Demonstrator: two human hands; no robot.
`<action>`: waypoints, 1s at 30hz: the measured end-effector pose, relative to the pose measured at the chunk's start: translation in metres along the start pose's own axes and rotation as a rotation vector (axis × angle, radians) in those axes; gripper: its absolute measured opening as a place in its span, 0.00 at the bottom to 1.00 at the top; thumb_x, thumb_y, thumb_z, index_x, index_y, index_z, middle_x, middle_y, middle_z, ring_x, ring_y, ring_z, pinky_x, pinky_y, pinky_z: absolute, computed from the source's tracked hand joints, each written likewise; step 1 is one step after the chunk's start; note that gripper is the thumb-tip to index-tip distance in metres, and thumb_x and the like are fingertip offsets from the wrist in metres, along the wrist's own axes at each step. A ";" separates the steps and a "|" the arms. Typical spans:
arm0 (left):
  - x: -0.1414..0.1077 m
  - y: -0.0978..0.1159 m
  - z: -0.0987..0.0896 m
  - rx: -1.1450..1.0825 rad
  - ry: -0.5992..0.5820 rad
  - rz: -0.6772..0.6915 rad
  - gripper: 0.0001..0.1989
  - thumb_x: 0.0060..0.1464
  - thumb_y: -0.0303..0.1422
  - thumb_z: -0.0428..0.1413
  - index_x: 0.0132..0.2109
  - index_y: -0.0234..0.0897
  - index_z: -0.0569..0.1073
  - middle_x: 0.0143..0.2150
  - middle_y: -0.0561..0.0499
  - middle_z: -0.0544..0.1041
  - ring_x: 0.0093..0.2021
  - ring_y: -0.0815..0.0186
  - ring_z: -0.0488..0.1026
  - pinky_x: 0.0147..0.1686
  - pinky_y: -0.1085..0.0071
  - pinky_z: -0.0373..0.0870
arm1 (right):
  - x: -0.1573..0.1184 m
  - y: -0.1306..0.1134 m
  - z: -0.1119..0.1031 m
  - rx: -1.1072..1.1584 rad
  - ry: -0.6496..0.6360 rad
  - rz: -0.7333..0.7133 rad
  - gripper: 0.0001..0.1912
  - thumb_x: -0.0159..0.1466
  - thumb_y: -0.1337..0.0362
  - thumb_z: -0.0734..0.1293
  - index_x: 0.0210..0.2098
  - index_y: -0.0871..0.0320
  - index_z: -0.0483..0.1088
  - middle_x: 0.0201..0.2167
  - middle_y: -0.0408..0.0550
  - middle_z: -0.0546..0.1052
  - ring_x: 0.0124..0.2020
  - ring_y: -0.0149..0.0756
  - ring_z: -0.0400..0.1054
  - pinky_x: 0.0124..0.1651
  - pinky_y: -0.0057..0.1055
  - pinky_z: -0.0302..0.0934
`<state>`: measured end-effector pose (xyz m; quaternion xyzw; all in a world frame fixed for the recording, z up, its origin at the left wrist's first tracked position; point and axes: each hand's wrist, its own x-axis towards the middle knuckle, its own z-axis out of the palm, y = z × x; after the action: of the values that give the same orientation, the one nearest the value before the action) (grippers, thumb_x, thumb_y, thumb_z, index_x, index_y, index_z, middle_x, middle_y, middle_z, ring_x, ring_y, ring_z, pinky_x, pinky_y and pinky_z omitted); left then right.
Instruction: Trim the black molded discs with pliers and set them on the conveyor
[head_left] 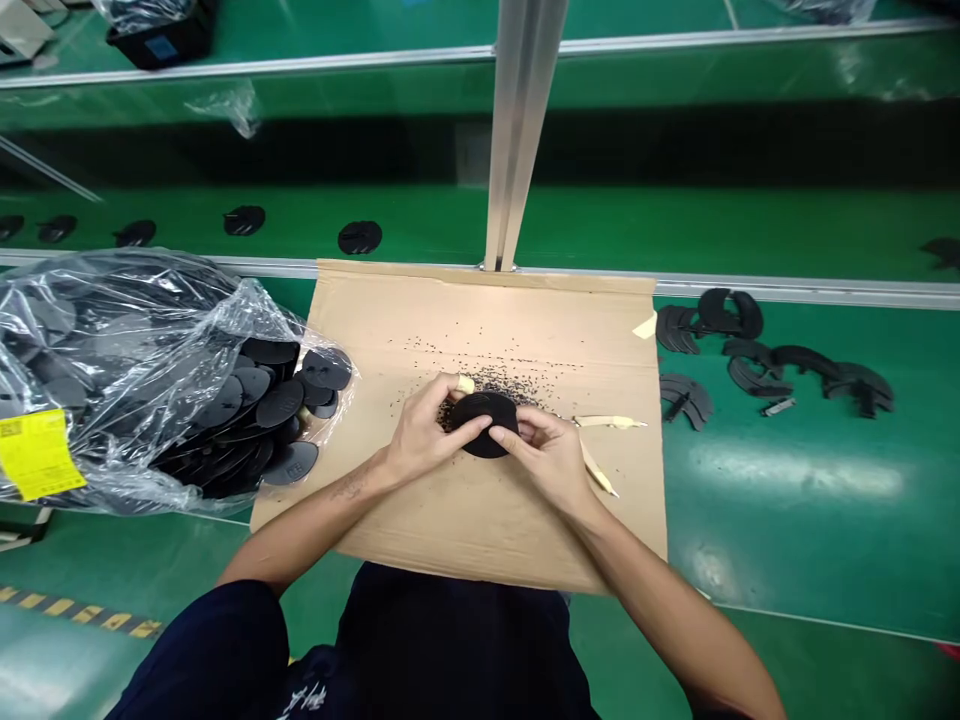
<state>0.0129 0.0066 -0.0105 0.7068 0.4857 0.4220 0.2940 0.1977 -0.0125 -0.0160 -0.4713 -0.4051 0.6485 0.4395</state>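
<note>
Between my two hands is a round black disc [484, 440], held above the cardboard sheet [450, 520]. My left hand [427, 425] grips its left edge, thumb on the face, with a pale yellow wrap on one fingertip. My right hand [551, 455] pinches the right edge, its thumb also on the face; the fingers behind are partly hidden. Many tiny black bits [510, 380] lie scattered on the cardboard just beyond the disc. Beside my right hand lie a pale yellow pointed tool [611, 422] and a second pale yellow tool [598, 475], partly covered by the hand.
To the left, a clear plastic bag [172, 300] spills black oval discs [281, 400]. Several curved black parts [806, 365] lie on the green table at right. A metal post [517, 140] rises behind the cardboard. Black discs [360, 237] sit in a row along the green surface beyond.
</note>
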 end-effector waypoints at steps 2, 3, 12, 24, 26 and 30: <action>0.000 0.000 -0.001 -0.010 -0.008 0.004 0.13 0.57 0.37 0.64 0.45 0.38 0.72 0.38 0.52 0.78 0.37 0.67 0.76 0.39 0.71 0.73 | 0.000 0.000 0.000 -0.035 0.016 -0.008 0.21 0.51 0.47 0.79 0.34 0.56 0.78 0.31 0.44 0.79 0.31 0.34 0.74 0.36 0.30 0.71; 0.000 0.000 -0.001 -0.018 -0.011 0.007 0.13 0.57 0.37 0.64 0.46 0.38 0.72 0.38 0.51 0.78 0.37 0.67 0.76 0.40 0.71 0.73 | 0.000 0.000 0.000 -0.053 0.021 -0.012 0.21 0.51 0.47 0.79 0.34 0.56 0.78 0.30 0.44 0.79 0.30 0.34 0.73 0.35 0.30 0.70; -0.004 -0.001 0.001 -0.026 0.009 0.041 0.13 0.59 0.39 0.63 0.46 0.38 0.71 0.36 0.51 0.77 0.35 0.68 0.75 0.37 0.72 0.73 | -0.002 -0.002 0.000 -0.160 0.039 -0.091 0.22 0.55 0.44 0.76 0.35 0.56 0.79 0.31 0.46 0.77 0.31 0.35 0.70 0.34 0.32 0.68; -0.002 -0.002 -0.001 0.007 0.035 0.213 0.09 0.62 0.37 0.61 0.45 0.38 0.72 0.35 0.51 0.77 0.34 0.68 0.75 0.35 0.71 0.74 | -0.004 -0.008 -0.003 -0.421 0.062 -0.287 0.14 0.64 0.50 0.71 0.33 0.55 0.80 0.30 0.48 0.79 0.32 0.37 0.71 0.34 0.33 0.66; -0.003 -0.001 -0.001 -0.009 0.029 0.200 0.10 0.62 0.37 0.61 0.46 0.38 0.73 0.35 0.51 0.77 0.35 0.68 0.75 0.36 0.71 0.74 | -0.005 -0.008 -0.003 -0.453 0.056 -0.334 0.12 0.65 0.53 0.70 0.34 0.54 0.80 0.31 0.48 0.80 0.32 0.37 0.72 0.36 0.34 0.67; -0.002 0.001 -0.004 -0.140 -0.067 0.129 0.17 0.60 0.39 0.63 0.53 0.38 0.74 0.40 0.48 0.79 0.39 0.65 0.77 0.40 0.67 0.76 | -0.006 -0.009 -0.003 -0.530 0.060 -0.500 0.07 0.66 0.60 0.70 0.39 0.51 0.82 0.34 0.48 0.82 0.35 0.38 0.75 0.40 0.37 0.71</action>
<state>0.0096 0.0041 -0.0090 0.7280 0.3984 0.4493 0.3309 0.2032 -0.0158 -0.0066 -0.4742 -0.6487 0.3795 0.4586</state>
